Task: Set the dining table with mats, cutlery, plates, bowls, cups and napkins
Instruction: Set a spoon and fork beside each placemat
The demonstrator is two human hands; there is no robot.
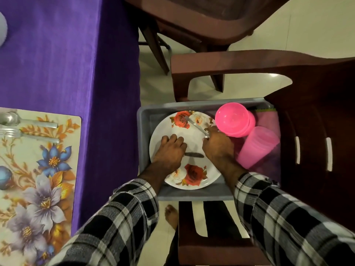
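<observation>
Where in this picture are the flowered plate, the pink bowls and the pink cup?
flowered plate (173, 131), head view, on the bare white middle of the plate.
pink bowls (231, 119), head view, on the upturned base of the top bowl.
pink cup (258, 145), head view, on the cup's side wall.

A white plate (173, 131) printed with red roses lay flat in a grey tub (146, 120), with a piece of steel cutlery (196, 125) slanting across its far rim and a dark-handled utensil (194, 155) near its middle. Beside it were stacked pink bowls (233, 119), overturned, and pink cups (257, 145) on their side. On the bench, a floral mat (48, 169) carried a spoon (26, 120) and fork (28, 135), side by side.
</observation>
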